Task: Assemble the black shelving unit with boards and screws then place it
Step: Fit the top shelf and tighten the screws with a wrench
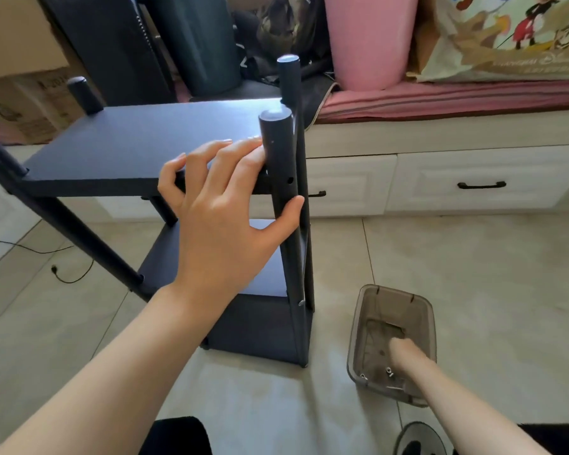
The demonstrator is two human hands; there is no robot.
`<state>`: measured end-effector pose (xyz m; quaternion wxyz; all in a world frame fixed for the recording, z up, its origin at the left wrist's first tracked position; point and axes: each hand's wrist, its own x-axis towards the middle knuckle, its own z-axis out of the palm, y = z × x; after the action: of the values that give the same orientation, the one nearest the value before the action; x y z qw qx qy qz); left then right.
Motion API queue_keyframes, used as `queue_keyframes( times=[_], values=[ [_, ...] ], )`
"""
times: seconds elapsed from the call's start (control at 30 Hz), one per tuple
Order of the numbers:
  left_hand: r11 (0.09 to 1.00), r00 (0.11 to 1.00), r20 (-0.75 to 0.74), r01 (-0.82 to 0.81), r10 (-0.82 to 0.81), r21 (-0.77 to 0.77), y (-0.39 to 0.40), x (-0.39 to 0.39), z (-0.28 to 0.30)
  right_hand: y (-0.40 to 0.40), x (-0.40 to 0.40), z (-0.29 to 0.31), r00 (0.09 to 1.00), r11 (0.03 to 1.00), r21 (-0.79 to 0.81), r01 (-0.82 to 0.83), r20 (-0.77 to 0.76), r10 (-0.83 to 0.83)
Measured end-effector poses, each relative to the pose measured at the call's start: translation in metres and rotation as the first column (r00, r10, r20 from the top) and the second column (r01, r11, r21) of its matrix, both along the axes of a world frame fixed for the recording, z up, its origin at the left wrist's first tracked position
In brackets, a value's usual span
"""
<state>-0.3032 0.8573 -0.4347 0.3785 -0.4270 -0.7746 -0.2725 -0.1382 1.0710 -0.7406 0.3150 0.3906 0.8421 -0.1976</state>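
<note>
The black shelving unit stands on the tiled floor with its top board level and lower boards beneath. My left hand lies on the board's near right corner, fingers straight on the board, thumb against the near right post, which has small holes in it. My right hand is blurred and reaches down into a clear smoky plastic box on the floor at the right; its fingers are hard to make out. A few small screws lie in the box's near end.
A white drawer bench with black handles runs behind the shelf, topped by a pink cushion and bags. Cardboard boxes stand at the back left. A black cable trails on the floor at left. A round object sits by my knee at bottom right.
</note>
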Motion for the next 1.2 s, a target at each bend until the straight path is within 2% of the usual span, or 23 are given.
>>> queue_keyframes(
  times=[0.1,0.23,0.4,0.6,0.77,0.9,1.0,1.1,1.2],
  values=[
    [1.0,1.0,-0.018,-0.009,0.01,0.009,0.001,-0.001,0.0,0.001,0.001,-0.02,0.981,0.976,0.115,-0.187,0.07,0.18],
    [1.0,0.999,-0.042,-0.01,0.011,0.015,0.003,-0.001,-0.001,-0.001,0.0,-0.045,0.952,0.949,0.116,-0.293,0.129,0.278],
    [1.0,0.999,-0.053,-0.009,0.009,0.009,0.001,-0.003,-0.001,0.004,-0.003,-0.06,0.945,0.942,0.112,-0.317,0.123,0.304],
    [1.0,0.998,-0.054,-0.013,0.013,0.001,0.002,-0.002,-0.001,-0.001,-0.014,-0.064,0.945,0.943,0.069,-0.327,0.032,0.326],
    [1.0,0.998,-0.062,-0.016,0.016,0.002,0.002,-0.001,-0.001,-0.019,-0.029,-0.064,0.917,0.917,0.032,-0.399,-0.019,0.399],
    [1.0,0.998,-0.06,-0.012,0.012,0.002,0.001,-0.001,0.0,-0.024,-0.038,-0.05,0.883,0.877,0.11,-0.468,0.018,0.469],
    [1.0,0.999,-0.04,0.005,-0.005,0.004,-0.001,0.0,-0.001,-0.013,-0.049,-0.025,0.873,0.869,0.086,-0.487,0.044,0.485],
    [0.999,0.999,-0.02,0.034,-0.034,-0.014,-0.004,-0.001,0.001,0.003,-0.063,0.014,0.861,0.86,0.051,-0.508,0.043,0.507],
    [0.996,0.997,0.0,0.077,-0.077,-0.037,-0.01,-0.003,0.003,0.01,-0.075,0.071,0.844,0.841,0.083,-0.534,0.003,0.536]
  ],
)
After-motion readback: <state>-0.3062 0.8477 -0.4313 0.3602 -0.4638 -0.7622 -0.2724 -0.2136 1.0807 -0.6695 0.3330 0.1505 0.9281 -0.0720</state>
